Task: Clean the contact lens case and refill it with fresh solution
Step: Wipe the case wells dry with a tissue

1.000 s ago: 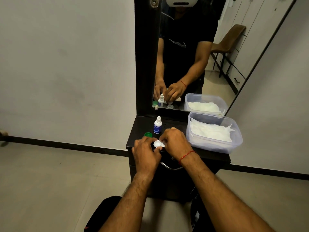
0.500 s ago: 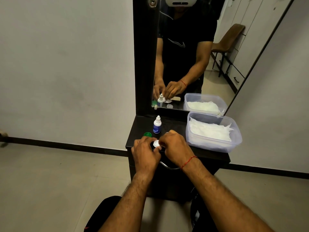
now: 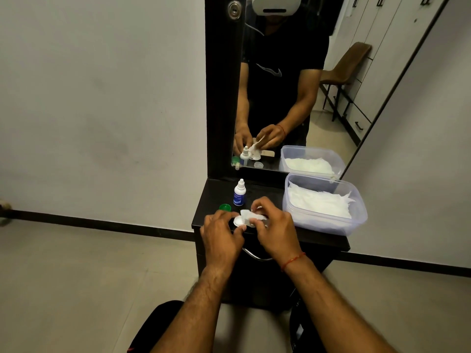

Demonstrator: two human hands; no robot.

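Single head-worn wide-angle view, looking forward and down from above, close over the hands (image 3: 251, 231) at the near edge of a dark counter (image 3: 318, 238). Mirror (image 3: 293, 98) straight ahead, facing back at the camera's wearer.

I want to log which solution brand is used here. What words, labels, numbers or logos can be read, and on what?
No text is readable.
Dropper bottle: blue label, print too small and blurred to read.
Shirt in the mirror: a pale curved logo, no letters.
Green cap and tissue tub: no markings visible.
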